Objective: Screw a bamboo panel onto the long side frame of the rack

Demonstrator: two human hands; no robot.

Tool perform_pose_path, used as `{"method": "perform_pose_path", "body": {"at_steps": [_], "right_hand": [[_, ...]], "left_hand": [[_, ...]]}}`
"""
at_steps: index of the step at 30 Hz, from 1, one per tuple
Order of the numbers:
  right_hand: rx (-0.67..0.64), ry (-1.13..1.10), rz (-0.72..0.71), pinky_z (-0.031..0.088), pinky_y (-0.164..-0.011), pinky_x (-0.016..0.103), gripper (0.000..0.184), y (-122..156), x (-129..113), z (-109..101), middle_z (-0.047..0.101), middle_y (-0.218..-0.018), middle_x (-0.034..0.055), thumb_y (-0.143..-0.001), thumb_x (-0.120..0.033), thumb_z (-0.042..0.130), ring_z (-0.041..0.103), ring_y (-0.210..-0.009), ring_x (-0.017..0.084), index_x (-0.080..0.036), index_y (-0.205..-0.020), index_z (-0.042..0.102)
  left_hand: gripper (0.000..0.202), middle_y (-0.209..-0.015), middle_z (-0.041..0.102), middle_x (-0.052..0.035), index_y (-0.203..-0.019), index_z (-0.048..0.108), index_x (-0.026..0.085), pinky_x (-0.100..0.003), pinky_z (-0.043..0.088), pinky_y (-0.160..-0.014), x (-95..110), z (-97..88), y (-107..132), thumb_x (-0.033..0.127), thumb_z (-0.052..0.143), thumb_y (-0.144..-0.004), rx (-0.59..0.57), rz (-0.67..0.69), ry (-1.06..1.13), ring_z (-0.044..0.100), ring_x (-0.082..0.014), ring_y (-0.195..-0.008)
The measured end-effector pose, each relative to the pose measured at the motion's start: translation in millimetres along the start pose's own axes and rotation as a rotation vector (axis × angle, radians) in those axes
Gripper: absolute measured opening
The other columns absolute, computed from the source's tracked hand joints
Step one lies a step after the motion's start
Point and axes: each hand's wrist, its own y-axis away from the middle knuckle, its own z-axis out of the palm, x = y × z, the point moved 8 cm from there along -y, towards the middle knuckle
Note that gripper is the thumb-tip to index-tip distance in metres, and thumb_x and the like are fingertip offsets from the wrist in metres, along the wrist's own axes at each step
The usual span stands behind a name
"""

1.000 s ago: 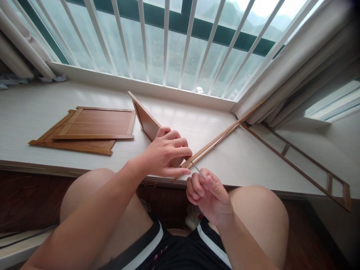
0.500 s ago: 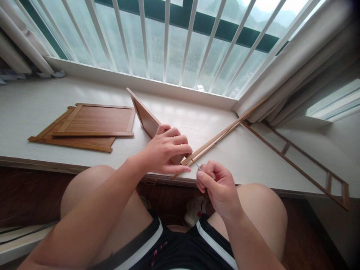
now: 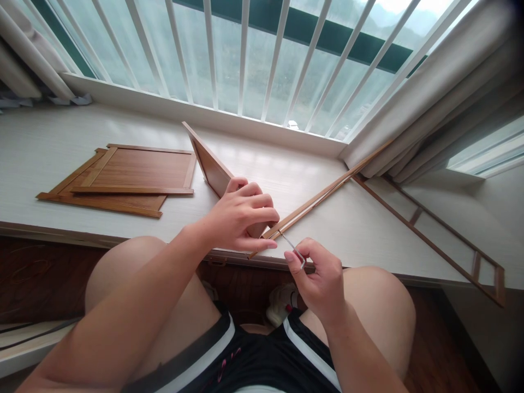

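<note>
My left hand (image 3: pixel 245 218) grips the near end of an upright brown wooden panel (image 3: pixel 213 165), its fingers over the top and its thumb stretched toward a wooden frame. That frame (image 3: pixel 317 197) stands on edge and runs off to the back right, its near end meeting the panel by my fingers. Between thumb and fingers, my right hand (image 3: pixel 317 275) pinches a bent silver Allen key (image 3: pixel 291 244). The key's long arm points at the frame's near end; whether its tip sits in a screw is too small to tell.
Two more wooden panels (image 3: pixel 147 170) lie overlapped on the white sill (image 3: pixel 102 123) at the left. A ladder-like wooden frame (image 3: pixel 415 215) rests at the right, overhanging the sill's front edge. White window bars (image 3: pixel 244 60) and a curtain (image 3: pixel 429 93) stand behind.
My right hand has shifted its hold on the Allen key, turning and moving slightly back so more of the bent key shows. My left hand stays on the panel.
</note>
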Motion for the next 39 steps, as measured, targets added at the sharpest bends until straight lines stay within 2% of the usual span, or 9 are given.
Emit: {"method": "perform_pose_path", "body": {"at_steps": [4, 8, 10, 15, 21, 23, 28, 32, 39], "right_hand": [[-0.119, -0.289, 0.251, 0.040, -0.064, 0.028, 0.015, 6, 9, 12, 0.051, -0.073, -0.0010, -0.090, -0.029, 0.061, 0.046, -0.066, 0.013, -0.021, -0.084, 0.052], [-0.193, -0.784, 0.447, 0.038, -0.054, 0.027, 0.028, 19, 12, 34, 0.051, -0.074, 0.0005, -0.093, -0.049, 0.053, 0.046, -0.064, 0.014, -0.021, -0.092, 0.051], [-0.172, -0.878, 0.504, 0.036, -0.051, 0.026, 0.031, 25, 14, 39, 0.051, -0.071, 0.0009, -0.097, -0.050, 0.044, 0.046, -0.063, 0.014, -0.021, -0.091, 0.051], [-0.112, -0.697, 0.522, 0.039, -0.057, 0.028, 0.031, 29, 18, 33, 0.053, -0.073, 0.0017, -0.102, -0.042, 0.036, 0.047, -0.065, 0.015, -0.020, -0.088, 0.054], [-0.124, -0.095, 0.203, 0.041, -0.074, 0.033, 0.022, 14, 8, 15, 0.059, -0.086, 0.0048, -0.102, -0.028, 0.038, 0.054, -0.080, 0.018, -0.023, -0.108, 0.059], [-0.118, -0.018, 0.150, 0.042, -0.078, 0.034, 0.025, 13, 7, 13, 0.061, -0.094, 0.0069, -0.101, -0.026, 0.039, 0.056, -0.087, 0.020, -0.024, -0.116, 0.058], [-0.162, -0.244, 0.327, 0.042, -0.069, 0.031, 0.022, 20, 19, 21, 0.059, -0.085, 0.0035, -0.100, -0.039, 0.043, 0.054, -0.075, 0.017, -0.023, -0.104, 0.058], [-0.145, -0.591, 0.443, 0.038, -0.056, 0.029, 0.044, 25, 22, 30, 0.053, -0.072, 0.0026, -0.099, -0.056, 0.032, 0.046, -0.064, 0.015, -0.021, -0.077, 0.046], [-0.071, -0.728, 0.577, 0.035, -0.049, 0.027, 0.033, 28, 28, 33, 0.050, -0.065, -0.0004, -0.100, -0.043, 0.044, 0.044, -0.057, 0.013, -0.022, -0.074, 0.045]], "left_hand": [[0.043, -0.092, 0.065, -0.0036, -0.092, 0.064, 0.025, -0.045, 0.022, -0.099, 0, 0.5, 0, 0.065, 0.054, -0.084, 0.009, -0.001, -0.004, 0.049, -0.0236, -0.095], [0.044, -0.092, 0.066, -0.0045, -0.091, 0.064, 0.025, -0.045, 0.022, -0.098, 0, 0.9, 0, 0.066, 0.053, -0.084, 0.009, -0.007, -0.002, 0.049, -0.0238, -0.093], [0.044, -0.092, 0.066, -0.0045, -0.091, 0.064, 0.025, -0.045, 0.022, -0.098, -1, 1.0, 0, 0.066, 0.053, -0.084, 0.012, -0.008, -0.001, 0.049, -0.0238, -0.093], [0.043, -0.092, 0.066, -0.0040, -0.092, 0.064, 0.025, -0.045, 0.021, -0.098, -1, 1.5, 0, 0.066, 0.054, -0.083, 0.015, -0.001, 0.005, 0.049, -0.0236, -0.093], [0.042, -0.092, 0.066, -0.0038, -0.093, 0.064, 0.025, -0.046, 0.022, -0.098, -1, 1.6, 1, 0.065, 0.054, -0.084, 0.020, -0.001, -0.003, 0.049, -0.0237, -0.093], [0.042, -0.092, 0.066, -0.0039, -0.093, 0.064, 0.025, -0.046, 0.022, -0.098, -1, 1.8, 1, 0.065, 0.054, -0.084, 0.017, -0.004, -0.006, 0.049, -0.0237, -0.093], [0.043, -0.093, 0.065, -0.0040, -0.093, 0.064, 0.025, -0.045, 0.022, -0.098, -1, 2.0, 1, 0.065, 0.054, -0.084, 0.013, -0.006, -0.002, 0.049, -0.0239, -0.094], [0.042, -0.093, 0.065, -0.0040, -0.093, 0.064, 0.025, -0.045, 0.022, -0.099, -2, 2.1, 1, 0.065, 0.054, -0.084, 0.016, -0.007, 0.001, 0.049, -0.0235, -0.094], [0.044, -0.093, 0.066, -0.0041, -0.094, 0.064, 0.025, -0.045, 0.022, -0.098, -1, 2.1, 1, 0.066, 0.054, -0.084, 0.021, -0.008, -0.003, 0.049, -0.0236, -0.093]]}}
